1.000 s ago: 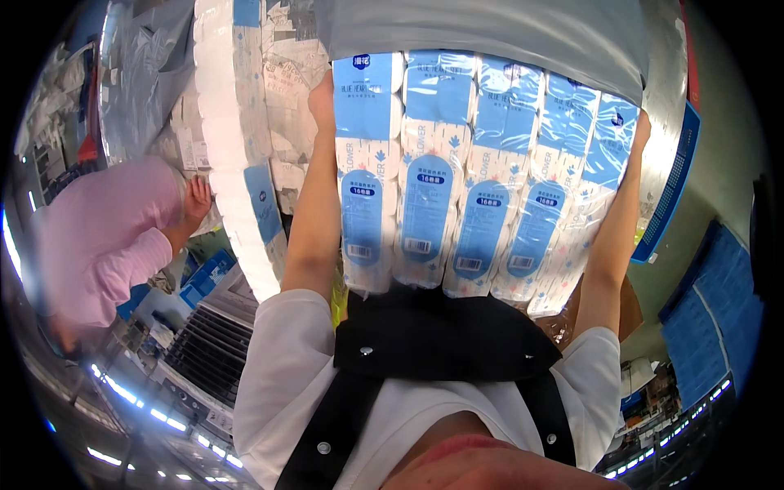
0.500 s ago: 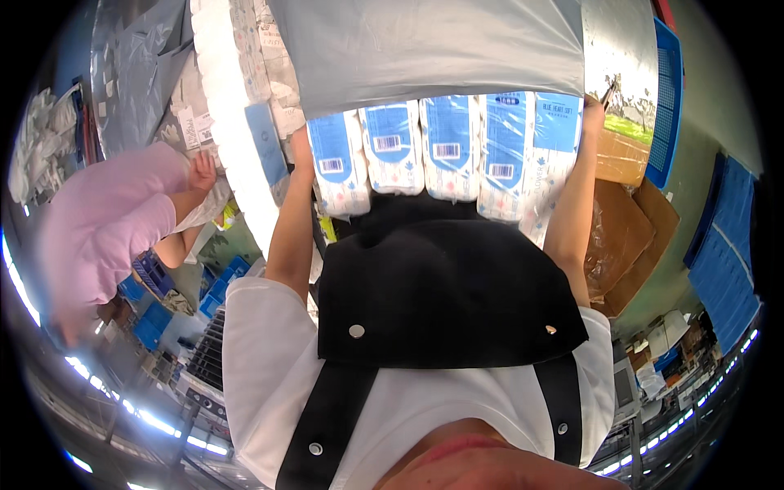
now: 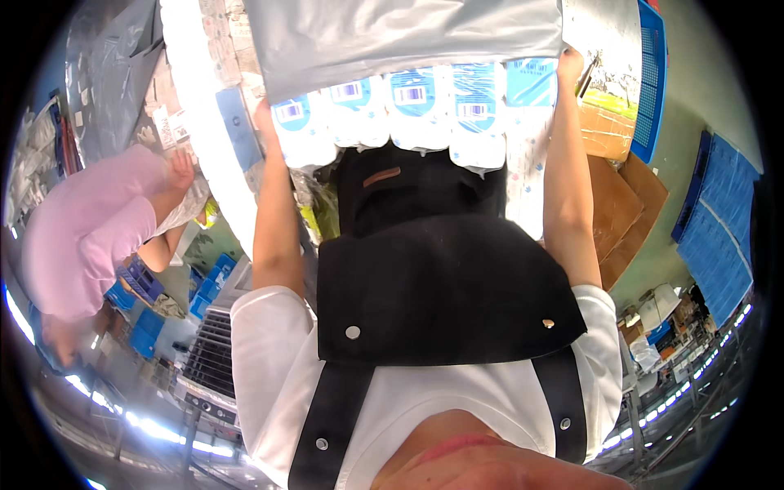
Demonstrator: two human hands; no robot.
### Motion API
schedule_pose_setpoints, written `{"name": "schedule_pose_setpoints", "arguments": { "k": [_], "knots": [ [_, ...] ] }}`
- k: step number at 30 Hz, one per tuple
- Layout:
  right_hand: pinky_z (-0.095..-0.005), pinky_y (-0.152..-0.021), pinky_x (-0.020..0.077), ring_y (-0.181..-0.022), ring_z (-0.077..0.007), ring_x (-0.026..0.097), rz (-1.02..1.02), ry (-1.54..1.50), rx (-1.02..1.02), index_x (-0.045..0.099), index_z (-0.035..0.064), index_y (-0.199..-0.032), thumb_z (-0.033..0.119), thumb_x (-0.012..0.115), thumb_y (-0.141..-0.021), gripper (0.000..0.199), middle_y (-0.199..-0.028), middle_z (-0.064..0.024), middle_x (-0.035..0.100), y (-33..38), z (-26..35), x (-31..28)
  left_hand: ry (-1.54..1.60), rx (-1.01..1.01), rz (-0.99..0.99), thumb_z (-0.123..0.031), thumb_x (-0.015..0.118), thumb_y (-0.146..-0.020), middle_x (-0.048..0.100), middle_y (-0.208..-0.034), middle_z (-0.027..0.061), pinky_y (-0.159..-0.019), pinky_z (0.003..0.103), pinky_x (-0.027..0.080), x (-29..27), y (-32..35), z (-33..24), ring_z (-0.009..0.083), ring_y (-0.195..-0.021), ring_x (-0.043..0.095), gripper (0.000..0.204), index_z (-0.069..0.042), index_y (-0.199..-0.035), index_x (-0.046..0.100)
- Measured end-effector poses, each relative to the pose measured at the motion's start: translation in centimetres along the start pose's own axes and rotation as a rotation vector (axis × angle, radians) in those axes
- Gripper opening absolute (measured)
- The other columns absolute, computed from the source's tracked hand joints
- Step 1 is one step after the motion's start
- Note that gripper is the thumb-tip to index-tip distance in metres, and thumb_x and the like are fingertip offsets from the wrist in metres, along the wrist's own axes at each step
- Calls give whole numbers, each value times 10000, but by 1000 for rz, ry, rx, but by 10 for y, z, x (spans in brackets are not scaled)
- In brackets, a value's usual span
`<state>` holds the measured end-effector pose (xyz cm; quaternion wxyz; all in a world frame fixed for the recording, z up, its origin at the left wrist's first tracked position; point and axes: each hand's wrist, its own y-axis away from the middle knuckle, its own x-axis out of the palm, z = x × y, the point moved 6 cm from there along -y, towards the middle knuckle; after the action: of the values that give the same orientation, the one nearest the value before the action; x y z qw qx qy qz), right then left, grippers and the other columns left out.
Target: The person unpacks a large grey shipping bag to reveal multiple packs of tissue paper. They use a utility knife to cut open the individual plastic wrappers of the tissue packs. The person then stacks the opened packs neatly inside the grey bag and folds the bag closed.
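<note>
A row of soft white packs (image 3: 351,110) with blue panels and barcodes, which look like wrapped tissue paper, lies in front of my black apron (image 3: 441,286). A grey plastic bag (image 3: 400,41) covers their far part; their near ends stick out of its mouth. At the bag's left corner, my left hand (image 3: 263,118) is closed on its edge, against the side of the row. My right hand (image 3: 570,65) is curled at the right corner of the bag, beside the last pack. Most fingers of both hands are hidden behind the bag and packs.
On the left a person in a pink shirt (image 3: 98,229) bends over a work surface with grey plastic sheeting (image 3: 118,73). A long white stack (image 3: 196,122) stands between us. To the right are cardboard boxes (image 3: 621,204), a blue crate (image 3: 649,90) and blue panels (image 3: 719,220).
Both my hands have moved away from my body and slightly left, and the bag and packs have shifted with them. More of my apron shows below the packs.
</note>
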<state>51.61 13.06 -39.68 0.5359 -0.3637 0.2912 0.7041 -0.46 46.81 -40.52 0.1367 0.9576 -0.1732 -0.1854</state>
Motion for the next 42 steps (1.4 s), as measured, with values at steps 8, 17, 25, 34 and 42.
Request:
{"name": "schedule_pose_setpoints", "arguments": {
  "k": [8, 17, 25, 34, 42],
  "knots": [
    [-277, -618, 455, -677, -150, 557, -87, -849, 198, 646, -71, -830, 79, 630, -748, 171, -729, -84, 626, -11, 1, 22, -96, 30, -29, -112, 512, -838, 624, -727, 45, -572, 269, 462, -12, -14, -19, 111, -616, 555, 186, 32, -850, 629],
    [-318, -514, 405, -483, -202, 453, 258, -348, 36, 612, 0, -765, 157, 575, -752, 162, -562, -154, 523, 90, -33, -10, -203, 64, -59, -114, 512, -838, 626, -733, 46, -576, 267, 461, -21, 29, -23, 112, -623, 557, 190, 35, -854, 629],
    [-385, -553, 437, -598, -333, 588, 267, -74, -102, 635, 37, -789, 203, 580, -740, 182, -655, -211, 571, 132, -49, -62, -382, 141, -37, -115, 512, -838, 628, -738, 48, -580, 266, 460, -5, 91, -8, 113, -630, 559, 193, 37, -857, 629],
    [-443, -640, 458, -730, -386, 601, 317, 172, -102, 652, 59, -810, 292, 573, -737, 256, -718, -208, 610, 145, -52, -74, -412, 198, 2, -117, 513, -839, 630, -743, 49, -584, 264, 460, 1, 94, -3, 114, -637, 561, 197, 40, -861, 629],
    [-403, -662, 491, -748, -300, 647, 279, -118, -181, 613, -3, -908, 199, 495, -807, 255, -792, -178, 653, 110, -52, -61, -275, 247, 55, -118, 513, -839, 632, -748, 50, -588, 262, 459, 15, 61, -14, 114, -643, 563, 200, 43, -864, 629]
  ]
}}
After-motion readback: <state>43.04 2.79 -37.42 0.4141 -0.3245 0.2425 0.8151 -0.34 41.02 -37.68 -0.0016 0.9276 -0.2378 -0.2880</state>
